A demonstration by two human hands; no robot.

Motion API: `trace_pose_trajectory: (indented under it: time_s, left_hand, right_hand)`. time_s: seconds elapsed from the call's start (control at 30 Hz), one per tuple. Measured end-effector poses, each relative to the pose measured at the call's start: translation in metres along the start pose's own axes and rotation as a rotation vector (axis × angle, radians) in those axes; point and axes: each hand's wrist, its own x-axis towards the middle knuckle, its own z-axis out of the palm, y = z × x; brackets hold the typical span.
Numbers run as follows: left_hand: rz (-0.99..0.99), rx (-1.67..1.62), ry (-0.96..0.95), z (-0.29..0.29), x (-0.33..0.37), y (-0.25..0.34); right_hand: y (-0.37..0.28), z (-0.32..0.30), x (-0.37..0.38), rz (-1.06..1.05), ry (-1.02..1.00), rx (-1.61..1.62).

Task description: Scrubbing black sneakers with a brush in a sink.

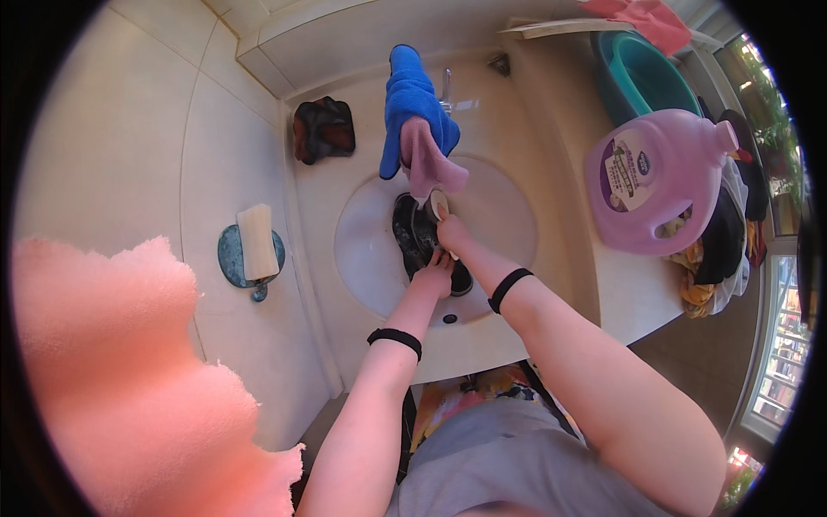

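Note:
A wet black shoe (418, 234) with whitish suds on it lies in the round white washbasin (357, 246). My left hand (437, 274) is closed on the near part of the shoe. My right hand (450, 233) grips a white, rounded, brush-like tool (439, 203) against the shoe's upper right side. The fingers hide most of this tool, so its exact kind is unclear. A second black part shows under my left hand; I cannot tell whether it belongs to another shoe.
Blue and pink cloths (418, 112) hang over the faucet (446, 90). A dark cloth (324, 129) lies at the back left corner. On the right ledge stand a purple jug (659, 185) and a teal basin (642, 73). A soap dish (231, 258) is on the left wall, near a pink towel (112, 362).

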Motion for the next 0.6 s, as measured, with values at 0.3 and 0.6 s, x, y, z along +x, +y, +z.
trace_pose_trajectory:
  time_s: [0.3, 0.6]
  left_hand:
    - [-0.062, -0.060, -0.160, -0.012, -0.001, 0.001]
    - [-0.119, -0.046, -0.109, -0.004, -0.011, 0.007]
  right_hand:
    - [0.023, 0.007, -0.047, 0.150, -0.071, 0.070]
    - [0.016, -0.010, -0.062, -0.341, -0.282, -0.487]
